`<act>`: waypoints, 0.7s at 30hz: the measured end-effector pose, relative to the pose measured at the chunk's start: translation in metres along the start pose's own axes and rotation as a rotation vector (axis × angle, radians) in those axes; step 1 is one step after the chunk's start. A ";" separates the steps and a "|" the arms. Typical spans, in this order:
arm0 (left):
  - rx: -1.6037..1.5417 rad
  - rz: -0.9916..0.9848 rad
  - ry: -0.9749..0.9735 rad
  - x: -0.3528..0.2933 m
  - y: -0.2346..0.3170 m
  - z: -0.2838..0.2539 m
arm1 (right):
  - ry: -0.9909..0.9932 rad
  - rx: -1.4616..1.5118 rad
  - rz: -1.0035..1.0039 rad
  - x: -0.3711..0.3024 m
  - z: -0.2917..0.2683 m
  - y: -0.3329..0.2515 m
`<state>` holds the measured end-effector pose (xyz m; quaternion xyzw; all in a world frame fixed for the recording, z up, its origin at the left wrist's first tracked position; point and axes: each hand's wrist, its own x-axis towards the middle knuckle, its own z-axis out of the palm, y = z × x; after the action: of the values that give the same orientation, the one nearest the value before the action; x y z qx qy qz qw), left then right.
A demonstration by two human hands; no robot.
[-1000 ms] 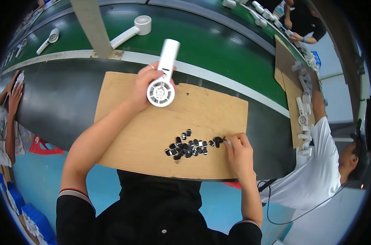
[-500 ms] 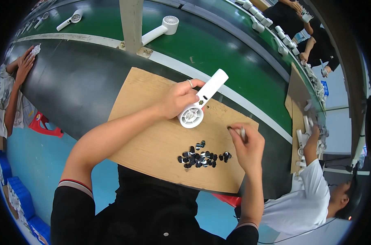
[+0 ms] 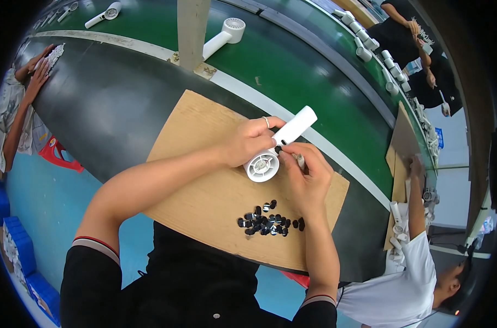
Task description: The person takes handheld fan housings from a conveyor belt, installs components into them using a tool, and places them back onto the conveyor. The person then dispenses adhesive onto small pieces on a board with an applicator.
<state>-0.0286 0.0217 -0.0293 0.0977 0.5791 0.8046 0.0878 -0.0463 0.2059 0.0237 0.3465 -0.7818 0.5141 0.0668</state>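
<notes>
A white handheld fan (image 3: pixel 298 123) lies tilted in my left hand (image 3: pixel 244 143), which grips it at the neck. Its round, spoked head points toward me and its handle away to the right. My right hand (image 3: pixel 308 183) pinches a small black oval piece (image 3: pixel 278 148) against the neck, just below a dark slot. A pale, thin object (image 3: pixel 300 162) is tucked in the same hand; its kind I cannot make out. Below the fan, a loose pile of small black oval pieces (image 3: pixel 266 224), some with shiny faces, rests on a cardboard sheet (image 3: pixel 199 121).
The cardboard covers part of a dark worktop (image 3: pixel 111 93). Beyond a white rail runs a green conveyor belt (image 3: pixel 275 71) carrying another white fan (image 3: pixel 226 36) beside a metal post (image 3: pixel 192 38). Co-workers sit on the left and right. A red stool (image 3: pixel 59 156) stands at left.
My right hand has moved up and left from above the pile to the fan's neck, bringing the black piece against it. The fan sits slightly lower and further right in view.
</notes>
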 end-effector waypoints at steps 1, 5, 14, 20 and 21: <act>0.023 0.002 0.002 0.000 0.001 -0.001 | 0.001 -0.002 0.005 0.002 -0.002 0.000; -0.008 0.000 0.025 0.002 -0.003 -0.002 | -0.092 -0.106 -0.073 0.008 -0.009 0.003; -0.083 0.035 0.076 -0.006 0.021 0.010 | -0.078 -0.062 0.003 -0.019 0.002 -0.003; -0.004 -0.095 0.000 -0.001 0.032 0.005 | -0.020 -0.141 0.305 -0.031 0.001 0.019; -0.002 -0.100 -0.002 0.000 0.030 0.003 | -0.105 -0.283 0.268 -0.029 0.003 0.020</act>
<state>-0.0284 0.0149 0.0003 0.0691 0.5822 0.7998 0.1287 -0.0362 0.2219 -0.0060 0.2526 -0.8877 0.3848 0.0049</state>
